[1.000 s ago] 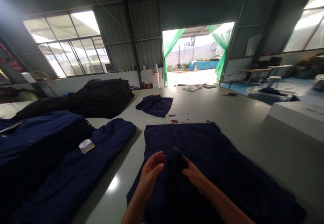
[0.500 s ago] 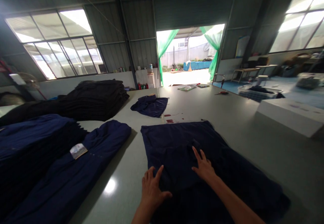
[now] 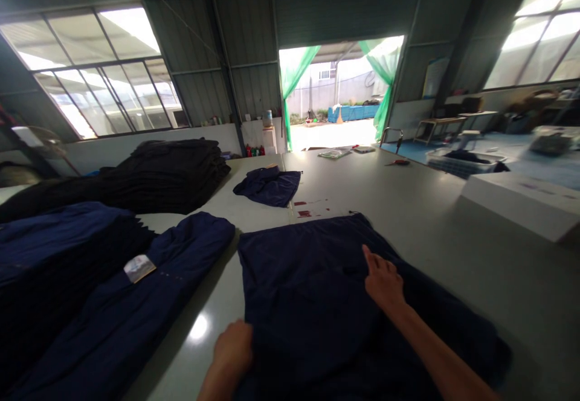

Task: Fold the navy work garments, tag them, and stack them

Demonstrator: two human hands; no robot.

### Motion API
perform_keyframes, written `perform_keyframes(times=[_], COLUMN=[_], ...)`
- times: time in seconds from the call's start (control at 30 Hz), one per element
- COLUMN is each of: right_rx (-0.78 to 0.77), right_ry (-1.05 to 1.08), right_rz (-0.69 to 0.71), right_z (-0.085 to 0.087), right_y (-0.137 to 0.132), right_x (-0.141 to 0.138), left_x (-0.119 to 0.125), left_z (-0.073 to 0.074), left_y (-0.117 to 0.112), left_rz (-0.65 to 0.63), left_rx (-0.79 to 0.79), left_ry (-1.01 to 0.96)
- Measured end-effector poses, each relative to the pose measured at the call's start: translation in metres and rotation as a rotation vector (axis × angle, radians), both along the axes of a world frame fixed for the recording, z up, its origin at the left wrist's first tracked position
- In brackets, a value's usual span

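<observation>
A dark navy garment [image 3: 312,286] lies spread on the table in front of me, a small cord end showing at its far edge. At its left edge, my left hand [image 3: 233,346] is closed on the cloth, its fingers partly hidden and a little blurred. My right hand [image 3: 385,280] rests on the upper right part of the garment, index finger stretched forward and the others slightly bent. Beyond the garment lies a smaller navy cloth piece [image 3: 269,186], which resembles a hood with a cord.
To the left, folded navy garments [image 3: 90,238] are stacked, one bearing a paper tag [image 3: 139,268]. Behind them rises a pile of black garments [image 3: 172,174]. A white box [image 3: 521,202] stands on the table's right. Scissors [image 3: 399,162] and plastic packets [image 3: 335,154] lie farther off.
My left hand has moved left and down from the cloth's middle and closed at its edge. My right hand has slid right and up. The garment's left side has shifted left and smoothed out.
</observation>
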State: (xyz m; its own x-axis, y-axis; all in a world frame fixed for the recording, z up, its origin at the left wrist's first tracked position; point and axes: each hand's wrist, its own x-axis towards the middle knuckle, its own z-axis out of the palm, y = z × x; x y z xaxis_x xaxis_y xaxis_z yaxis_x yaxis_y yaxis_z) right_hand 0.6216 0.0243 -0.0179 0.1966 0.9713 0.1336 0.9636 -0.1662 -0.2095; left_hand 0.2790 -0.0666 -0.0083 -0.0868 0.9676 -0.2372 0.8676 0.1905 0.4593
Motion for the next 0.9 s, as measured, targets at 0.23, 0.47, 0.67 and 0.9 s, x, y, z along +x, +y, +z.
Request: perform_keyframes(times=[0.23,0.47,0.67,0.9], right_rx=[-0.245,-0.186,-0.296,-0.156], right_ry=[-0.033,-0.008,0.188,0.172], right_rz=[0.444,0.283,0.454,0.394], right_z=[-0.037,-0.069,-0.056,-0.065], right_y=[-0.017,-0.030,-0.041,-0.020], right_x=[-0.027,-0.021,-0.063,0.001], left_x=[0.080,0.030,-0.013,0.113], left_z=[-0.050,-0.080,-0.044,-0.046], left_y=[0.029,0.021,0.058,0.051], left_rz=[-0.057,-0.068,-0.057,-0.253], left_rx=[-0.012,0.064,-0.172,0.043], left_ry=[0.273,0.437,0.472,0.252])
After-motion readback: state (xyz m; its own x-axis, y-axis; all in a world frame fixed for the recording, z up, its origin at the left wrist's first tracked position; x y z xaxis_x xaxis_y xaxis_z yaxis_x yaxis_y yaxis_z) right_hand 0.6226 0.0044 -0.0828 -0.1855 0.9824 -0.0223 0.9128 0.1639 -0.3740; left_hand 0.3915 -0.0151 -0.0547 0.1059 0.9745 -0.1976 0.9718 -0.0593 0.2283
